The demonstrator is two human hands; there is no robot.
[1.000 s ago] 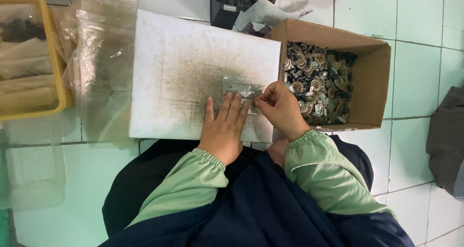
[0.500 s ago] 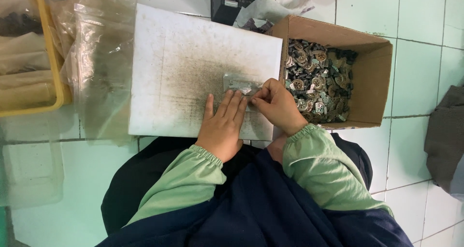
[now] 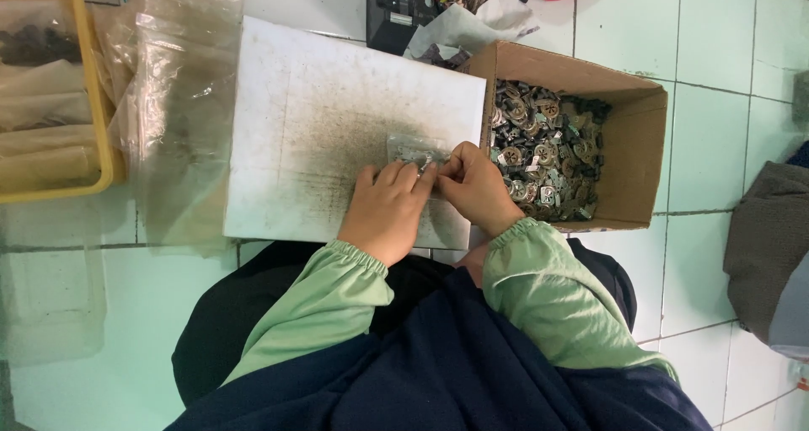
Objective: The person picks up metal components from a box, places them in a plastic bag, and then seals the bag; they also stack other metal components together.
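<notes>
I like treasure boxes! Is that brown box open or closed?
Open. The cardboard box has no top covering it, so the small metal parts piled inside show.

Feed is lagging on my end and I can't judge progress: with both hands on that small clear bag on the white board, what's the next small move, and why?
Probably press the bag's near edge flat. The left hand lies palm-down beside the small clear bag, and the right hand pinches its near edge on the white board. Metal parts show inside the bag, so a reach to the cardboard box seems premature.
</notes>
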